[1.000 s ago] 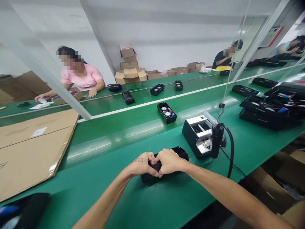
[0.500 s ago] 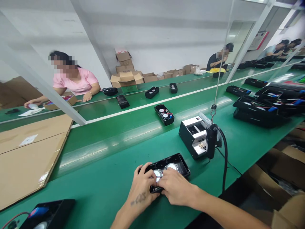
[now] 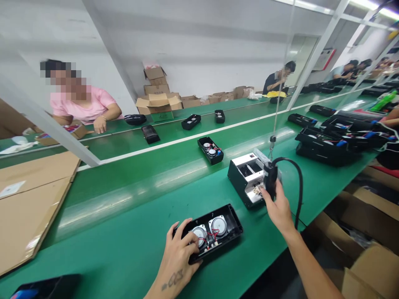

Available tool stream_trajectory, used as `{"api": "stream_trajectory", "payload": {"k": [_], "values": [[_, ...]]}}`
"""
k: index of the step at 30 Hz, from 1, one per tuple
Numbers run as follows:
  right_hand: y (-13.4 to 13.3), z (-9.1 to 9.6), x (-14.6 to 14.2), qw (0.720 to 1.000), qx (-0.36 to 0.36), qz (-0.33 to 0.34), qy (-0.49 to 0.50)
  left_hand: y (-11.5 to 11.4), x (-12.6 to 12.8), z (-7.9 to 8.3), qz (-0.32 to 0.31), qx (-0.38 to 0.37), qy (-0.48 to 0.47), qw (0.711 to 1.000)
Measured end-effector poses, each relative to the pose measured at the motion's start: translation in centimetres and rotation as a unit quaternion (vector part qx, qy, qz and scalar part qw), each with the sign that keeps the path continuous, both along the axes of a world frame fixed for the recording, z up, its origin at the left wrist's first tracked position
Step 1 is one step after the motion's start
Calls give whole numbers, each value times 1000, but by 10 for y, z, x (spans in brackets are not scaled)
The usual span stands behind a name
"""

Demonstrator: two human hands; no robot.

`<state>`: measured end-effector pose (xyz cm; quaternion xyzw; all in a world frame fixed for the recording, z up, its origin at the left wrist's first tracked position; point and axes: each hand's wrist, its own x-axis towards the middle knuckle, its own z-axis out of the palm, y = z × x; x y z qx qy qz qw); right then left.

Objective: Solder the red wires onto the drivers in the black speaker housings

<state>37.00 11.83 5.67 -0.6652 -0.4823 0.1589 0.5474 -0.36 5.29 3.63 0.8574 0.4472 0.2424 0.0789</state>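
My left hand (image 3: 178, 257) grips the near edge of the open black speaker housing (image 3: 215, 232) on the green conveyor bench (image 3: 124, 257), while up and right of the housing my right hand (image 3: 278, 206) clenches the hanging electric screwdriver (image 3: 270, 178) just beside a white-and-black desktop machine (image 3: 247, 182), the driver's tip hidden from me.

Bright, flat indoor light from overhead, strongest at 1 o'clock around the ceiling strip lights (image 3: 370, 7). Long pale glare across the green conveyor belt (image 3: 131, 187) from 9 o'clock toward the centre. Only soft, faint shadows beneath the black speaker case (image 3: 210, 232). Strong wide-angle bowing near the edges, with the white frame strut (image 3: 50, 124) slanting steeply at 9 o'clock. Coarse pixel blocks over a co-worker's head (image 3: 67, 81) at 10 o'clock. Slight softness on the right hand (image 3: 277, 209) at 4 o'clock, perhaps blur from movement. Small, less crisp detail far off at 2 o'clock.
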Motion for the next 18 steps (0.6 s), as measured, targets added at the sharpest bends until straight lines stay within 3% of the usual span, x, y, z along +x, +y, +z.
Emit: {"api": "stream_trajectory", "payload": {"k": [2,8,13,15,18], "values": [[8,-2,4,999,-13,25,46,2,0,-1,-5,29,0,1000],[8,1,8,989,50,85,107,5,-6,-13,-13,105,54,993],[14,34,21,973,145,83,157,5,-3,-17,-6,128,67,990],[19,47,21,970,181,71,145,6,1,-15,15,103,73,992],[27,59,14,975,187,68,100,9,8,-13,-13,103,76,992]]}}
